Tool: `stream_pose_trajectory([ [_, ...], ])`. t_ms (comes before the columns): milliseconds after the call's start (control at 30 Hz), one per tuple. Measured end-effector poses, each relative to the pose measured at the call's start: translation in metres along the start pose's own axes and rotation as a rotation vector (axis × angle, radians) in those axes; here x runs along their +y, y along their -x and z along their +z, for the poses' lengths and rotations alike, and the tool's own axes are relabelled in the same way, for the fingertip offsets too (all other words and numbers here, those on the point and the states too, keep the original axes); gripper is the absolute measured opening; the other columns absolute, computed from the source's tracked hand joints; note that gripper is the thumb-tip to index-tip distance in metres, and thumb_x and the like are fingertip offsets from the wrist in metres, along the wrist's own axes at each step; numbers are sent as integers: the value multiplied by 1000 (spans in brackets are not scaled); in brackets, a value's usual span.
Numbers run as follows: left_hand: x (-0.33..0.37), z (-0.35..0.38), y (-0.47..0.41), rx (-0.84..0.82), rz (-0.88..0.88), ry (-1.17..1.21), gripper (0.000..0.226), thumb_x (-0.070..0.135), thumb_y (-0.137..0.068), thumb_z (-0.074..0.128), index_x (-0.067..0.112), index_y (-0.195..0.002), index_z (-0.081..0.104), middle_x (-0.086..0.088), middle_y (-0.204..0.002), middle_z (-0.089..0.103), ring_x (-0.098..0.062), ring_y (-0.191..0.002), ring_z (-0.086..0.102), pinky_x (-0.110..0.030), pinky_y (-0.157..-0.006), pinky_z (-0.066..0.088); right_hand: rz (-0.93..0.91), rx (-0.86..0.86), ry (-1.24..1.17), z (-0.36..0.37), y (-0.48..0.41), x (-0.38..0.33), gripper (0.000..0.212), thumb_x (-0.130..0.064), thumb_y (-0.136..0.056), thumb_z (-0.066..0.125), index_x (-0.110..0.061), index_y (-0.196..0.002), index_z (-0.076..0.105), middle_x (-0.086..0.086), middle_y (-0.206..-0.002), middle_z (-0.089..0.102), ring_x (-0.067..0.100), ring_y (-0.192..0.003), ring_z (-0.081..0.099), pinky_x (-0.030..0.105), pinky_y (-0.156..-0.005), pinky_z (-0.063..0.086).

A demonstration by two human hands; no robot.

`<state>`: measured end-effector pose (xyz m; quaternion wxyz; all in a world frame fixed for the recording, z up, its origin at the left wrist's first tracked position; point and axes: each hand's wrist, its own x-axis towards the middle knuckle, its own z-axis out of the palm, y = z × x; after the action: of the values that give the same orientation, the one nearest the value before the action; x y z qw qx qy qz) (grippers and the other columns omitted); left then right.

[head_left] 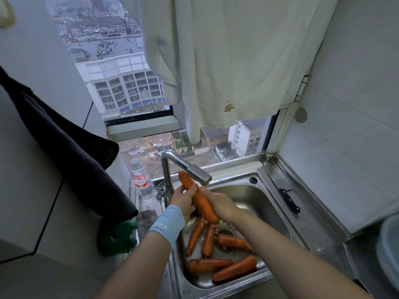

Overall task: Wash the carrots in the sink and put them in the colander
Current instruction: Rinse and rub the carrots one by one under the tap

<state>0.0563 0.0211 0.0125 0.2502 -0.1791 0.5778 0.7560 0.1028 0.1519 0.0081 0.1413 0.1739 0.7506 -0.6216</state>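
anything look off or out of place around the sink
A black-handled knife lies loose on the steel counter right of the sink, blade toward the window. The drain strainer sits out on the sink rim beside the faucet.

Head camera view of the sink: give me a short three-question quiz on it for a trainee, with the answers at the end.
1. True or false: the left hand and the right hand both grip the held carrot close by the faucet.
2. How many loose carrots lie in the sink basin?
3. What lies on the counter right of the sink? A) knife B) sponge C) plate
Key: 1 true; 2 five; 3 A.
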Motion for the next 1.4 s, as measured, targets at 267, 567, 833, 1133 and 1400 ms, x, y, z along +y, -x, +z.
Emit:
stream_pose_trajectory([
  [267, -19, 6, -2, 12, 5, -27, 44, 13, -92, 69, 21, -131, 51, -16, -116, 67, -34, -105, 67, -54, -95, 54, 21, -124, 51, -13, 14, 7, 15, -25, -104, 51, -15, -106, 62, 9, -99, 66, 19, -88, 65, 31, -82, 55],
  [567, -2, 9, -4, 131, -26, 209, 29, 34, -100, 58, 13, -120, 59, -12, -104, 72, -30, -99, 71, -46, -96, 55, 41, -267, -16, -30, 16, 8, 32, -24, -100, 64, -13, -130, 61, 15, -122, 70, 25, -101, 70, 34, -89, 58],
  [833, -6, 36, 11, 125, -37, 229, 41, 56, -95, 57, 19, -109, 64, -11, -91, 71, -24, -79, 68, -39, -83, 58, -87, -246, 447, -20, 8, -3, 36, -9, -68, 76, -9, -103, 70, 12, -103, 74, 27, -97, 70, 49, -95, 56],
  [1133, 23, 22, 2, 204, -101, 243, 24, 33, -102, 56, 11, -98, 62, -15, -97, 70, -28, -84, 68, -43, -74, 58, -14, -335, 59, -29, 6, 13, 44, -24, -81, 80, -20, -122, 65, 14, -111, 72, 31, -98, 72, 50, -95, 58],
  [1400, 11, 14, -8, 61, -74, 11, 42, 31, -107, 40, 1, -134, 54, -2, -96, 65, -16, -88, 65, -25, -77, 56, 52, -251, -160, -19, 9, 1, 46, -40, -108, 43, -4, -128, 62, 22, -104, 66, 31, -88, 65, 33, -73, 58],
])
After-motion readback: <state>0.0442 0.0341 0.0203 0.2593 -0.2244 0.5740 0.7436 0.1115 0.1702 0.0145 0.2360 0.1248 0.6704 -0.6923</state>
